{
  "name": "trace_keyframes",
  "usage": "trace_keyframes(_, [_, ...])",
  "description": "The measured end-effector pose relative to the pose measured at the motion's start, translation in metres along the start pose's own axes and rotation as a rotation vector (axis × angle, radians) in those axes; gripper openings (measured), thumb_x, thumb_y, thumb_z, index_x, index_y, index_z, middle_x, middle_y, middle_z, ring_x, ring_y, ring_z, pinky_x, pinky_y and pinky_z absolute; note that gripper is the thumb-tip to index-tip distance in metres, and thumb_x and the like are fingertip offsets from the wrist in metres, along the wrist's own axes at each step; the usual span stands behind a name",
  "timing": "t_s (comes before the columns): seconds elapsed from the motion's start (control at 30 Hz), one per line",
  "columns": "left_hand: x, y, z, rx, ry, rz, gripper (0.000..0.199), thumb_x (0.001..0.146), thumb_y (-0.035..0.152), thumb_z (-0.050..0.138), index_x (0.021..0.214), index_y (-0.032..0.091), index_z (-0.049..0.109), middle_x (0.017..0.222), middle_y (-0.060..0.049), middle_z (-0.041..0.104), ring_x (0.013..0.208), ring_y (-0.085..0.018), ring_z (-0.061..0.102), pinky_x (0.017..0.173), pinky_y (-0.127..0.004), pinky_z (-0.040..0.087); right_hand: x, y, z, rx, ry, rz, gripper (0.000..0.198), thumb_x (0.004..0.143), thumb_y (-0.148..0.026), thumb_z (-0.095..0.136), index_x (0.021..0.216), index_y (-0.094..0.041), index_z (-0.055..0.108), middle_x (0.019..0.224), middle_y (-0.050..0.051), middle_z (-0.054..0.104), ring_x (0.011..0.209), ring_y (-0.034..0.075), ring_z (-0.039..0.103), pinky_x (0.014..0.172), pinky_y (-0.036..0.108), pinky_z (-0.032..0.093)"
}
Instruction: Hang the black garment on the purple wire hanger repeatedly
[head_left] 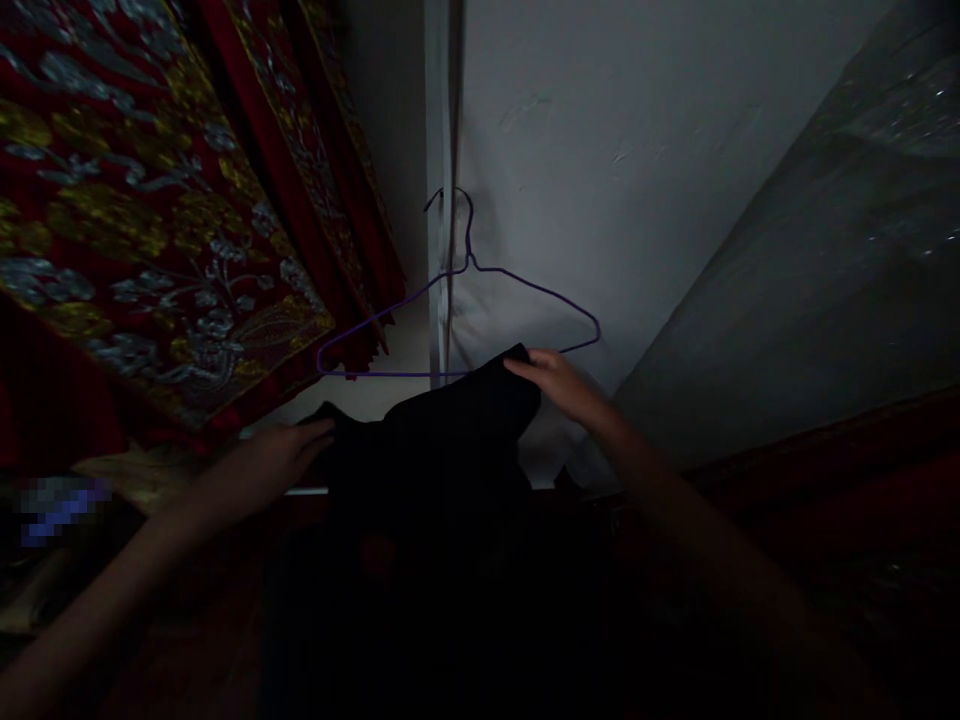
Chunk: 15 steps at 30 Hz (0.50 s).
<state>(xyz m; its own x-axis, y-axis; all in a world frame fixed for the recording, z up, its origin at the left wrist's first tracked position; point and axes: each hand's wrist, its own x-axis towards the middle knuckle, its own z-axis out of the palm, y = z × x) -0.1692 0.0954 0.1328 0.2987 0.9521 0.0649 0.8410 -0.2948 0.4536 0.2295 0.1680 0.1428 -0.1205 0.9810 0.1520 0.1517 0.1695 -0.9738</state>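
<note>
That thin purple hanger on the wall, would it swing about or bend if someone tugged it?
Probably both. The purple hanger looks like thin wire, so it likely flexes easily and weighs little. It hangs only by its hook, so a push would likely set it swinging. The dark garment, gripped by the left hand and right hand, sags limply, so it seems floppy.

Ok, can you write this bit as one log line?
left hand: grips black cloth garment | right hand: grips its other edge | thin purple wire hanger: hangs at white wall, just above garment
</note>
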Motion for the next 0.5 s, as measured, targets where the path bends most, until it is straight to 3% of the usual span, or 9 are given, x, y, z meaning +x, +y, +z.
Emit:
trace_keyframes(0.1, [0.016, 0.016, -0.025, -0.022, 0.132, 0.136, 0.029, 0.093, 0.04, 0.047, 0.104, 0.027, 0.072, 0.094, -0.005, 0.075, 0.081, -0.026, 0.069, 0.074, -0.034, 0.05, -0.015, -0.017, -0.013, -0.055, 0.015, -0.004, 0.045, 0.068, -0.057, 0.077, 0.062, -0.016, 0.062, 0.054, -0.003, 0.053, 0.049, 0.01, 0.045, 0.048, 0.023, 0.03])
trace_keyframes(0.27, [0.036, 0.062, -0.063, -0.083, 0.374, 0.378, 0.025, 0.092, 0.04, 0.049, 0.08, 0.022, 0.061, 0.076, -0.004, 0.059, 0.068, -0.02, 0.057, 0.063, -0.03, 0.044, -0.028, -0.021, -0.01, -0.175, 0.027, -0.067, 0.046, 0.075, -0.061, 0.07, 0.068, -0.016, 0.062, 0.058, -0.002, 0.053, 0.053, 0.011, 0.046, 0.05, 0.024, 0.032])
trace_keyframes(0.37, [0.039, 0.069, -0.069, -0.019, 0.343, 0.432, 0.026, 0.09, 0.038, 0.051, 0.073, 0.021, 0.061, 0.074, -0.004, 0.058, 0.068, -0.02, 0.056, 0.065, -0.03, 0.043, -0.029, -0.012, -0.012, -0.229, 0.18, -0.158, 0.046, 0.077, -0.062, 0.066, 0.065, -0.018, 0.055, 0.059, -0.003, 0.049, 0.056, 0.012, 0.044, 0.052, 0.025, 0.032])
trace_keyframes(0.5, [0.031, 0.06, -0.053, 0.043, 0.129, 0.405, 0.023, 0.09, 0.032, 0.051, 0.085, 0.022, 0.071, 0.088, -0.004, 0.066, 0.08, -0.02, 0.062, 0.076, -0.029, 0.048, -0.022, -0.003, -0.025, -0.232, 0.225, -0.167, 0.043, 0.077, -0.06, 0.067, 0.07, -0.019, 0.057, 0.063, -0.001, 0.053, 0.06, 0.014, 0.046, 0.055, 0.027, 0.035])
